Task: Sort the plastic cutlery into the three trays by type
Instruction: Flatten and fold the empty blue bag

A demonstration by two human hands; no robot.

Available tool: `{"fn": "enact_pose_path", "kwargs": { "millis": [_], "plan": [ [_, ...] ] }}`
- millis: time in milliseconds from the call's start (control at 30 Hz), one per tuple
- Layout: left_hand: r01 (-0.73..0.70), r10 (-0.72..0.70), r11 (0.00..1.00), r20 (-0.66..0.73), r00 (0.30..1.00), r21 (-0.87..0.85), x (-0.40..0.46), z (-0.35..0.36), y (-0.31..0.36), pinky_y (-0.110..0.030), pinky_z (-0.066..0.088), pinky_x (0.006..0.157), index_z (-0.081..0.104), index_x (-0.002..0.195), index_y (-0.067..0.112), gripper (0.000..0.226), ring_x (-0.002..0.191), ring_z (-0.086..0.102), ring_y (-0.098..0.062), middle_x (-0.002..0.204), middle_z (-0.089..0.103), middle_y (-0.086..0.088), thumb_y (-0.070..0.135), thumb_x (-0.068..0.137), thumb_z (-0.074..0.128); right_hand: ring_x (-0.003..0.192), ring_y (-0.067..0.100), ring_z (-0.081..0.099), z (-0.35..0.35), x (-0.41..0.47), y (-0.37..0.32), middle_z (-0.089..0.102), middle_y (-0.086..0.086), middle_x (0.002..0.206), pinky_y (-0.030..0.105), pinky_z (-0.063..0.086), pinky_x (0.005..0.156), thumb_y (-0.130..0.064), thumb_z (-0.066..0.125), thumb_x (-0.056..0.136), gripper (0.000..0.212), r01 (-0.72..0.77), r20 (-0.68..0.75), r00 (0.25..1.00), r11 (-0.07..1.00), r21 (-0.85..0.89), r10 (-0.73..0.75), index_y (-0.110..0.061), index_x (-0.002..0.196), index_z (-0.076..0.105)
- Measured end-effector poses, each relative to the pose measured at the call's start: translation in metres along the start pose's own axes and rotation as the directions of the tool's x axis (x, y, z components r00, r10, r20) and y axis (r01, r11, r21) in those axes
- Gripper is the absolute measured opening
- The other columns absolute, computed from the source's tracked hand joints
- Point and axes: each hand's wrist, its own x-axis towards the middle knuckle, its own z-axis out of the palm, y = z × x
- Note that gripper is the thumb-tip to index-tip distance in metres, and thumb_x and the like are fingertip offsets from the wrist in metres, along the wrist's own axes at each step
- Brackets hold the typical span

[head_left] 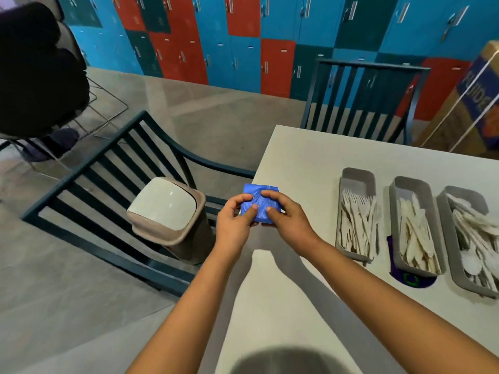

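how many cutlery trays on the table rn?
3, side by side at the table's right: forks tray, leftmost; knives tray, middle; spoons tray, rightmost and partly cut off by the frame edge. Any further right would be out of view.

Blue sideways lettering on cardboard box (pixel 469 103), unreadable

Three trays (pixel 356 174) sit side by side on the table (pixel 297 163), right of the hands: forks (pixel 357 225) in the left one, knives (pixel 414 236) in the middle, spoons (pixel 478 238) in the right. Bin (pixel 167 214) stands left of the table, beside a chair (pixel 108 168).
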Motion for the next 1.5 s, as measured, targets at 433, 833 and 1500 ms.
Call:
{"fn": "enact_pose_path", "kwargs": {
  "millis": [433,833,1500],
  "plan": [
    [0.079,-0.076,0.996,-0.075,0.994,0.033,0.068,-0.068,0.011,-0.016,0.054,0.059,0.057,0.1,0.015,0.019,0.075,0.064,-0.013,0.099,0.058,0.005,0.0,0.088,0.059,0.094,0.017,0.059,0.068,0.08,0.002,0.059,0.006,0.111,0.013,0.051,0.076,0.012,0.058,0.082,0.045,-0.065,-0.014,0.998,0.984,-0.164,0.064,-0.006,0.122,0.061],
    [0.105,0.16,0.448,-0.195,0.968,0.888,0.142,-0.171,-0.038,-0.043,0.029,0.108,0.049,0.131,0.019,0.056,0.134,0.028,-0.032,0.145,0.029,-0.014,0.043,0.083,0.064,0.05,-0.003,0.051,0.116,0.131,0.052,0.059,0.005,0.082,0.003,0.04,0.052,0.008,0.067,0.074,0.036,-0.231,-0.091,0.973,0.926,-0.298,0.213,-0.01,0.106,0.068],
    [0.171,0.019,-0.026,-0.171,0.985,0.985,0.206,-0.226,-0.081,-0.053,0.002,0.115,-0.009,0.15,0.026,0.098,0.143,-0.007,-0.041,0.156,-0.013,-0.017,0.044,0.084,0.062,0.091,0.022,0.055,0.191,0.195,0.125,0.058,0.013,0.111,0.016,0.039,0.071,-0.001,0.054,0.087,0.038,-0.331,-0.006,0.923,0.786,-0.522,0.384,-0.007,0.124,0.06]
  ]
}}
